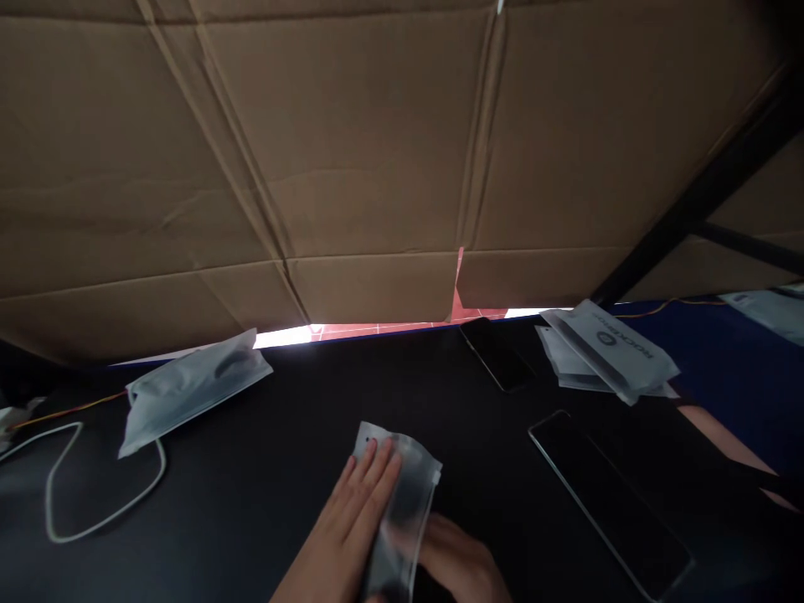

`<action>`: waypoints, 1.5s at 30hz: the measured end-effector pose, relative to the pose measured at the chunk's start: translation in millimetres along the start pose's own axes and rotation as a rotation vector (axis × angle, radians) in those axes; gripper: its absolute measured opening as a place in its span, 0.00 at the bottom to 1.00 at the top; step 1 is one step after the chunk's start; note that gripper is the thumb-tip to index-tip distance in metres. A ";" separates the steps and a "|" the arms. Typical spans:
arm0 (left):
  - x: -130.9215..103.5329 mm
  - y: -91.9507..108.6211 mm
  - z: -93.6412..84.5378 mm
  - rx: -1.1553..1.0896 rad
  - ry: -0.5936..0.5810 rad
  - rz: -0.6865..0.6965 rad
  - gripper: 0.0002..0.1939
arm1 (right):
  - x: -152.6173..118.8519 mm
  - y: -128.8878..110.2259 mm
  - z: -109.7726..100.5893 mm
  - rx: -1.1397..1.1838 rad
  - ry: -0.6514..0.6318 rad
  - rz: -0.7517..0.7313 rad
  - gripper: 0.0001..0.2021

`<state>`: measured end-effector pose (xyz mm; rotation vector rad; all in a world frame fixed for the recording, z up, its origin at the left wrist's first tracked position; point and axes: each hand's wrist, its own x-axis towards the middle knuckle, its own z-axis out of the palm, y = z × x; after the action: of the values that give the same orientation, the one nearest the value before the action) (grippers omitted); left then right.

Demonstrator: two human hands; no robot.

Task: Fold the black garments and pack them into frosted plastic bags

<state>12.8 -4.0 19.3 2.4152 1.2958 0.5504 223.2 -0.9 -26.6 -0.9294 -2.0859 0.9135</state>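
Observation:
A frosted translucent zip bag (411,481) lies on the black tabletop at the lower middle. My left hand (358,511) rests flat across its left side, fingers stretched out and pressed close to one another. At the bag's right edge is my right hand (456,557), its knuckles bent. Its fingertips are blurred and show faintly over or through the plastic, so their grip is unclear. The bag's lower end runs out of view. To the right lies a dark phone-sized panel (612,502) with a pale edge.
A smaller black phone (497,355) lies behind. Stacked frosted bags with printing (619,343) sit at the right, and a filled frosted bag (192,385) at the left beside a white cable (100,529). Cardboard (377,151) walls the back. Some person's bare skin (722,440) shows at right.

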 end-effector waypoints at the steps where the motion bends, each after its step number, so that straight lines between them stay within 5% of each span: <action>1: 0.2 2.0 0.9 -0.034 -0.004 0.001 0.44 | 1.9 -1.1 -2.1 0.021 -0.014 0.037 0.24; 7: -3.2 2.4 12.9 -0.079 0.002 -0.006 0.44 | 2.8 6.5 24.4 -0.065 0.079 0.216 0.28; 10: -7.1 -0.8 12.7 -0.072 0.062 -0.028 0.40 | 3.3 5.2 19.1 -0.035 0.074 0.218 0.32; 14: -2.7 -5.3 11.8 -0.147 0.163 -0.144 0.35 | -2.1 -6.1 0.1 0.467 -0.062 0.234 0.34; 17: 6.0 -6.0 15.7 -0.182 0.191 -0.214 0.23 | -11.3 -9.4 7.4 0.712 0.059 0.352 0.23; 23: -3.1 5.6 35.3 -0.211 0.142 -0.186 0.29 | -14.0 8.3 37.3 0.367 0.214 0.327 0.32; 27: -11.1 9.0 35.0 -0.301 0.043 -0.120 0.37 | 0.7 -2.5 23.7 0.337 0.234 0.360 0.34; 31: -11.3 2.0 27.7 -0.373 0.001 -0.137 0.45 | 16.2 -21.2 -4.5 0.896 0.135 0.474 0.31; 34: -11.6 -5.3 44.4 -0.388 0.013 -0.110 0.48 | 19.7 -21.3 -6.8 1.202 0.185 0.523 0.31; 39: -13.7 -9.0 76.1 -0.371 0.073 -0.075 0.45 | 14.5 -12.9 31.6 0.676 0.481 0.511 0.19; 42: -14.6 -6.1 56.2 -0.360 0.028 -0.090 0.44 | 9.7 -13.4 42.2 0.456 0.639 0.452 0.09; 45: -13.4 -1.9 25.5 -0.272 0.011 -0.125 0.43 | -0.7 -10.2 28.0 0.147 0.685 0.474 0.11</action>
<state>17.1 -17.3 -6.0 2.0984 1.2749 0.6591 198.1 -15.5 -33.6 -1.4436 -1.2269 0.8045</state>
